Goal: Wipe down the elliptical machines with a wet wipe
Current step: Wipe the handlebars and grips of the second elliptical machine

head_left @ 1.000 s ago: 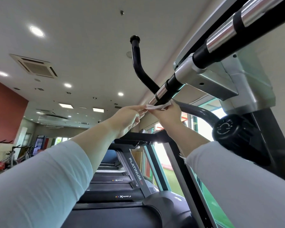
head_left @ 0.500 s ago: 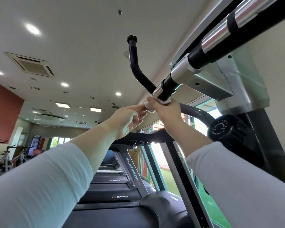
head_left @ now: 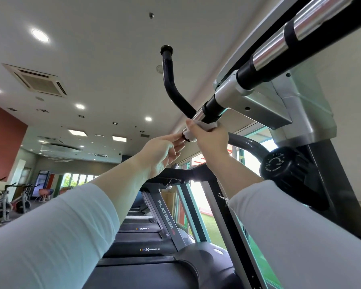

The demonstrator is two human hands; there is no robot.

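Right grip (head_left: 209,140) is curled round a crumpled white wet wipe (head_left: 189,137), holding it against the lower end of a slanted chrome-and-black handlebar (head_left: 267,53) at the middle of the frame. Left grip (head_left: 161,155) has loose, nearly straight fingers holding nothing, with the fingertips (head_left: 180,140) touching the wipe's lower edge. The bar belongs to a grey and black elliptical machine (head_left: 300,113) that fills the upper right.

A black curved handle with a round end cap (head_left: 169,80) rises behind the bar just above both hands, and a dark grey bent tube (head_left: 248,146) passes behind the right wrist. A round black tension knob (head_left: 279,165) sits just beside the right forearm, on the machine's upright.

Below the arms runs a row of black treadmills (head_left: 167,217), one lettered PLATINUM, along tall windows (head_left: 198,201). Exercise bikes (head_left: 6,201) stand at the lower left, and a square ceiling air vent (head_left: 38,80) shows at the upper left.
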